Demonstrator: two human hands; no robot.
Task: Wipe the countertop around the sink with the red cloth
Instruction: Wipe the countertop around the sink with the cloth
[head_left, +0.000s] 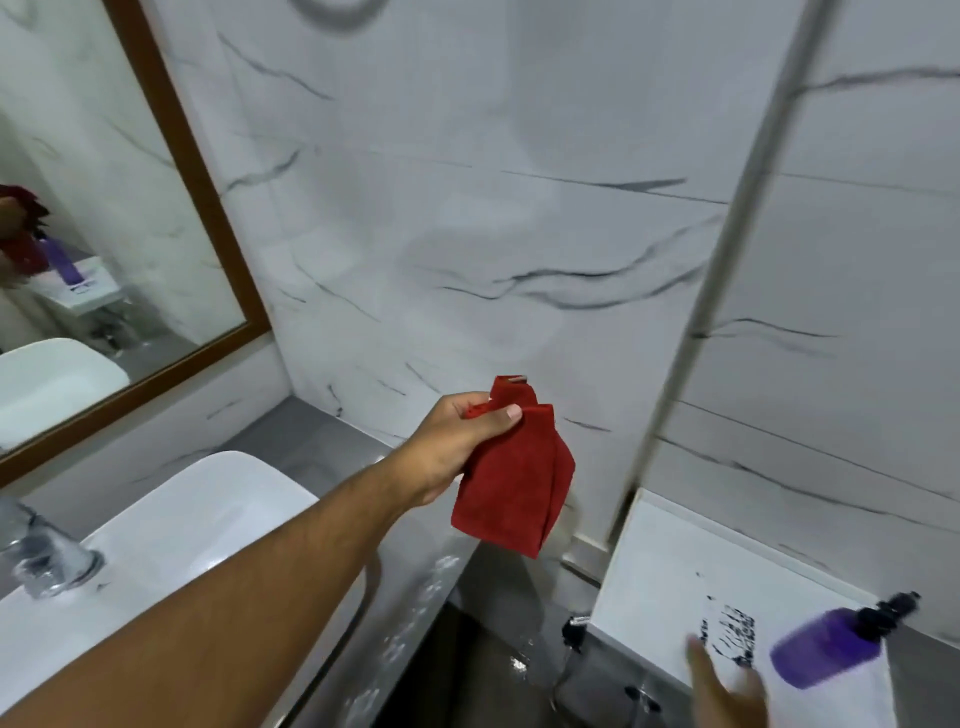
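My left hand (457, 441) reaches out over the right end of the grey countertop (332, 441) and pinches the folded red cloth (514, 483) by its top edge. The cloth hangs in the air in front of the marble wall, above the counter's wet, foamy corner (415, 597). The white sink (208, 509) lies to the left, under my forearm. My right hand (727, 686) is blurred at the bottom right, fingers apart and holding nothing, just left of a purple spray bottle (826, 644).
A chrome faucet (47, 561) stands at the sink's left. The purple bottle rests on a white ledge (675, 561) right of the counter. A white pipe (727, 260) runs up the wall. A wood-framed mirror (171, 156) hangs at the left.
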